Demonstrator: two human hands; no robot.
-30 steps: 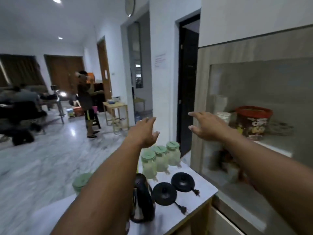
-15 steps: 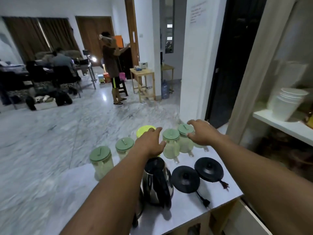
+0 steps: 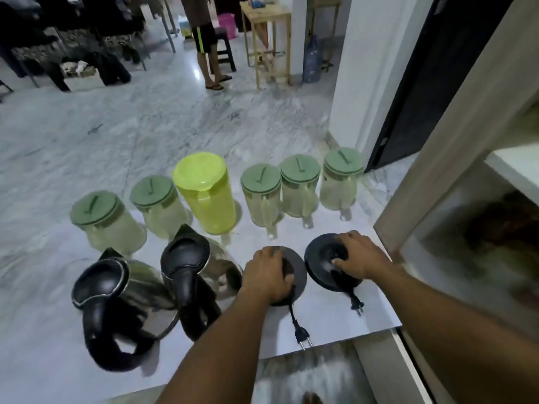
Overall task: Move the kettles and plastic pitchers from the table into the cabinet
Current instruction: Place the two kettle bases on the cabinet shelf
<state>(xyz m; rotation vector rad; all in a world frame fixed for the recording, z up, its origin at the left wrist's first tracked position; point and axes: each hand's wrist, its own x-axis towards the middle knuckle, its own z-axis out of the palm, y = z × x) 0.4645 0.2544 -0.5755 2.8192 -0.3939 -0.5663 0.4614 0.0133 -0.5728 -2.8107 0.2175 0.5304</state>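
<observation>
Two steel kettles with black lids and handles stand on the white table (image 3: pixel 326 322): one at the front left (image 3: pixel 116 298), one beside it (image 3: pixel 201 269). Behind them runs a row of clear pitchers with green lids (image 3: pixel 262 193) and one yellow-green pitcher (image 3: pixel 205 193). Two round black kettle bases lie to the right. My left hand (image 3: pixel 267 275) grips the nearer base (image 3: pixel 297 275); its cord and plug (image 3: pixel 302 333) trail toward me. My right hand (image 3: pixel 357 256) rests on the far base (image 3: pixel 320 263), fingers curled over its edge. The cabinet (image 3: pixel 478 228) stands at the right.
The table's right edge meets the cabinet frame, whose inside is blurred. A dark doorway (image 3: pixel 423 83) lies beyond. A person (image 3: pixel 207 39) stands on the marble floor by a stool and a small wooden table (image 3: pixel 268 30). Chairs and bags crowd the far left.
My view has tilted down onto the table. Both hands have dropped from over the pitchers at the back onto the two black kettle bases at the front right.
</observation>
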